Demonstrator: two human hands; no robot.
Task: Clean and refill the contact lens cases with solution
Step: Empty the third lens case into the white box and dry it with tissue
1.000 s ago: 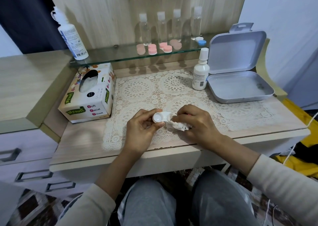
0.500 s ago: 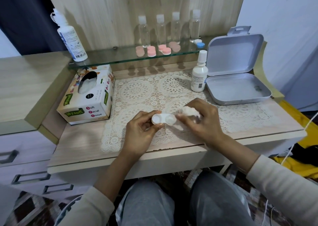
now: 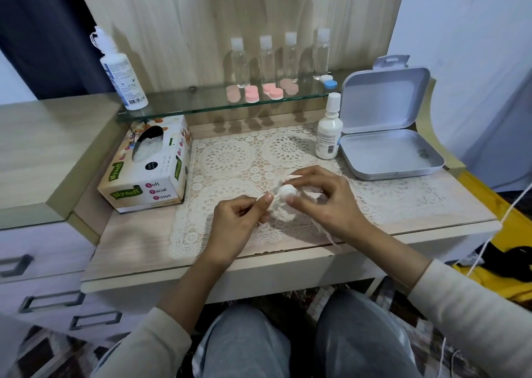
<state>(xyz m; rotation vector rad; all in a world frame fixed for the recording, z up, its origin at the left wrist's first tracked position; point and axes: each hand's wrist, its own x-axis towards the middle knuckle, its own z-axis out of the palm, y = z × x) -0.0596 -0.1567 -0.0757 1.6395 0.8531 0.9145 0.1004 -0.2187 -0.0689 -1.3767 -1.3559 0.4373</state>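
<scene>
My left hand (image 3: 239, 222) pinches one end of the lens case (image 3: 286, 191); my right hand (image 3: 325, 205) pinches tissue (image 3: 283, 215) against it. It looks like light, slippery plastic, best gripped by the rims.

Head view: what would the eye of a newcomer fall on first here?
First, the left hand and right hand meeting over the cream lace mat, both pinching a small white plastic lens case. Next, the open grey metal tin at the right and the four clear plastic bottles lined up on the glass shelf.
</scene>
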